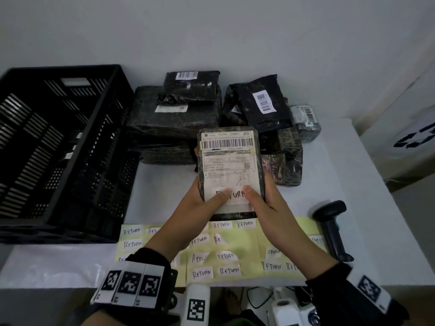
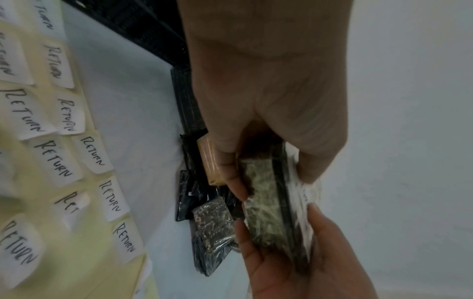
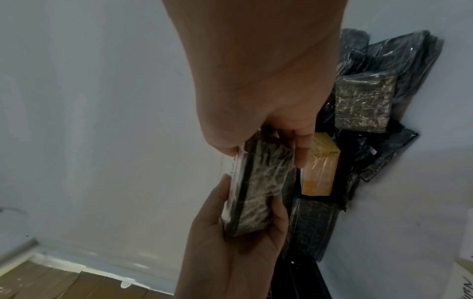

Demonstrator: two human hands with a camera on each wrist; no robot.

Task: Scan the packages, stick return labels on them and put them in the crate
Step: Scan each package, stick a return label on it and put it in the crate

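Both hands hold up a flat, plastic-wrapped package point(image 1: 229, 161) over the white table, its shipping label and barcode facing me. My left hand point(image 1: 208, 196) grips its lower left edge and my right hand point(image 1: 261, 196) grips its lower right edge. Both thumbs press on a white RETURN label point(image 1: 235, 196) stuck near the bottom of the shipping label. The left wrist view shows the package point(image 2: 266, 202) edge-on between thumb and fingers, and so does the right wrist view of the package point(image 3: 256, 182). The black slatted crate point(image 1: 47, 137) stands at the left.
A pile of dark wrapped packages point(image 1: 174, 114) lies behind the held one, against the wall. Yellow sheets of RETURN labels point(image 1: 223, 255) lie along the table's front edge. A black barcode scanner point(image 1: 332, 222) lies at the right. A white bag point(image 1: 400, 142) stands beyond the table's right edge.
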